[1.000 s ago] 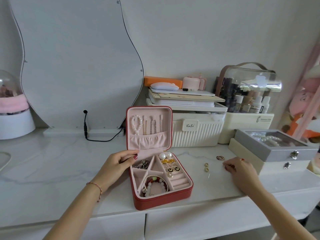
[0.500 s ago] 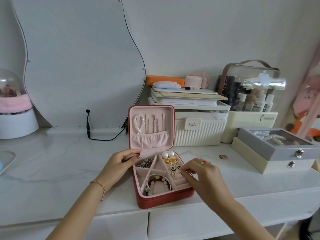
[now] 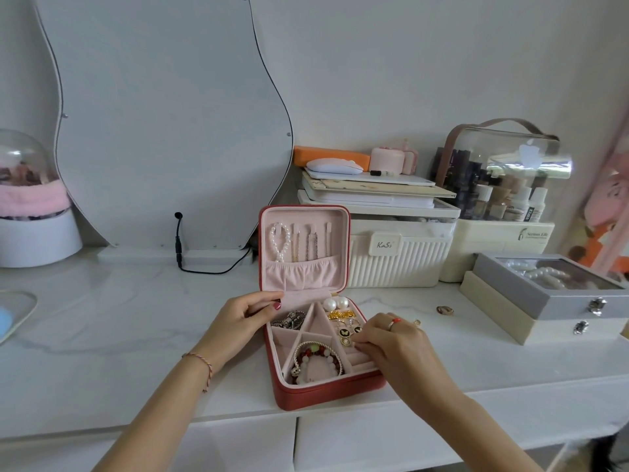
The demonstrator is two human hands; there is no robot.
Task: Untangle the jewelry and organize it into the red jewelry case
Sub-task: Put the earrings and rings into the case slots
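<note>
Over the red jewelry case (image 3: 326,396), both hands pinch as before: left (image 3: 238,318) its edge, right (image 3: 394,342) now lower.

The jewelry case (image 3: 326,395) sits open near the tabletop's (image 3: 119,318) front edge, lid upright at the back. Left hand (image 3: 238,316) is at its left rim, right hand (image 3: 391,338) over the ring rolls (front-right compartment). Bead bracelets (image 3: 318,362) lie in front compartment. Behind-right: ribbed box (image 3: 398,260); far right, glass-lid box (image 3: 551,284). A ring (image 3: 445,310) lies btwn case & that box.
</note>
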